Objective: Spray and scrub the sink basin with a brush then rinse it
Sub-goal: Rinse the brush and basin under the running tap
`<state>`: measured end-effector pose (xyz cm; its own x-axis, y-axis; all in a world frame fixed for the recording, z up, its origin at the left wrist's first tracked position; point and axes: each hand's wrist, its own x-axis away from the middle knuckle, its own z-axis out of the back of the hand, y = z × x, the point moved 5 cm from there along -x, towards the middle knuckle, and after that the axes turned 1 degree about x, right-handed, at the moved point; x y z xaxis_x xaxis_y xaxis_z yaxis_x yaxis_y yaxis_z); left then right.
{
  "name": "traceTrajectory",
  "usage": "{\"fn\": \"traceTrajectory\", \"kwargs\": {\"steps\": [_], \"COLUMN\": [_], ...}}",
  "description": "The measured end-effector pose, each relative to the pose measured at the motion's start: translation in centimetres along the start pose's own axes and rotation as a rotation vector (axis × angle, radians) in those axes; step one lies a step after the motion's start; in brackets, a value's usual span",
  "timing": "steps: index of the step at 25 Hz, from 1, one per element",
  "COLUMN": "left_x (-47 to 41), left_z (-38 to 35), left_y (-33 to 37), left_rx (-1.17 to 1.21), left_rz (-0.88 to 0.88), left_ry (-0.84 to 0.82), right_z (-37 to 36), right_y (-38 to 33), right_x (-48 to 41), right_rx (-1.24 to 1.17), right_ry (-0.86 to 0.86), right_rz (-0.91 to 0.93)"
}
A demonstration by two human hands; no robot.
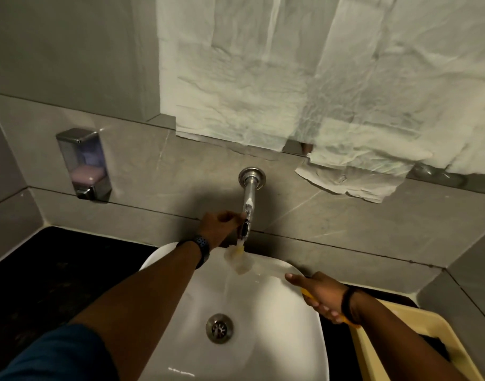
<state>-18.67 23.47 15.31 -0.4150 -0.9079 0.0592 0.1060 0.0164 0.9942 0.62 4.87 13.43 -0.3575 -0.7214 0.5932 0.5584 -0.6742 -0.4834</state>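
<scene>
The white sink basin point(277, 325) lies below me, with a metal drain point(219, 328) in its middle. A chrome wall tap point(248, 204) reaches out over its back rim. My left hand point(219, 225) grips the tap's outer end. Water runs from the spout onto a whitish brush head point(237, 261) with a bit of yellow, then streams down the basin. My right hand point(319, 295) hovers over the basin's right rim, closed around a yellow handle point(307, 293). The stretch between hand and brush head blends into the white basin.
A soap dispenser point(83, 163) with pink soap hangs on the tiled wall at left. Crumpled white paper point(318, 78) covers the mirror above. The sink sits on a dark counter point(57, 270). A pale yellow tub point(417, 345) stands at the right.
</scene>
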Motion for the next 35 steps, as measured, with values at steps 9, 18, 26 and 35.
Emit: {"fn": "traceTrajectory", "kwargs": {"steps": [9,18,26,35], "left_x": [-0.3,0.0,0.7,0.6], "left_z": [-0.2,-0.5,-0.6,-0.5], "left_y": [2.1,1.9,2.0,1.6], "left_rx": [-0.163,-0.166,-0.156,-0.174], "left_rz": [-0.040,-0.017,-0.033,-0.001], "left_ry": [-0.150,-0.133,-0.129,-0.099], "right_z": [0.7,-1.6,-1.0,-2.5], "right_y": [-2.8,-0.5,-3.9,-1.2], "right_x": [3.0,3.8,3.9,4.4], "right_rx": [0.594,-0.188,0.794,-0.279], "right_ry": [0.362,-0.079,0.537,-0.042], "right_rz": [0.165,-0.185,0.256,-0.203]}}
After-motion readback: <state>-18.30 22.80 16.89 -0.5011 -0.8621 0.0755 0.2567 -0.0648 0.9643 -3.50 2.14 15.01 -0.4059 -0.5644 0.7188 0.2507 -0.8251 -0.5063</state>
